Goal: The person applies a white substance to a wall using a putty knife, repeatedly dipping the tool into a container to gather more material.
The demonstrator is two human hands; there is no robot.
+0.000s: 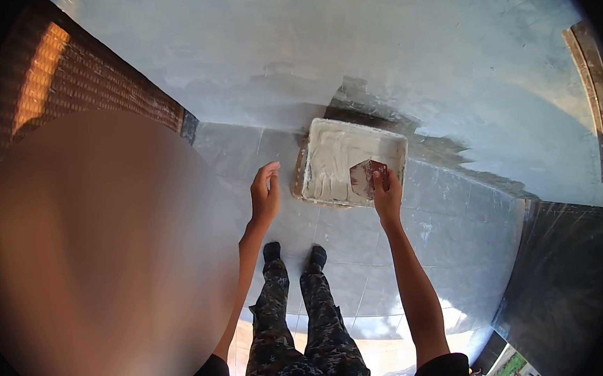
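My right hand (387, 197) grips a flat, angular scraper (362, 178), dark reddish on one side and smeared with pale paste. It is over the near right part of a rectangular tray (302, 170), overlapping the tray in this view. Pale grey, wet-looking plaster (330, 151) is spread across the tray's inside, with ridges and streaks in it. To the left of the tray, my left hand (265, 194) hangs in the air with nothing in it, fingers loosely bent and the thumb apart.
The tray is close to a grey-blue wall (291, 42) with a dark, rough patch along its base. Grey floor tiles (362, 253) lie under my feet (317, 255). A woven brown panel (98, 76) stands at upper left. A big blurred oval hides much of the left side.
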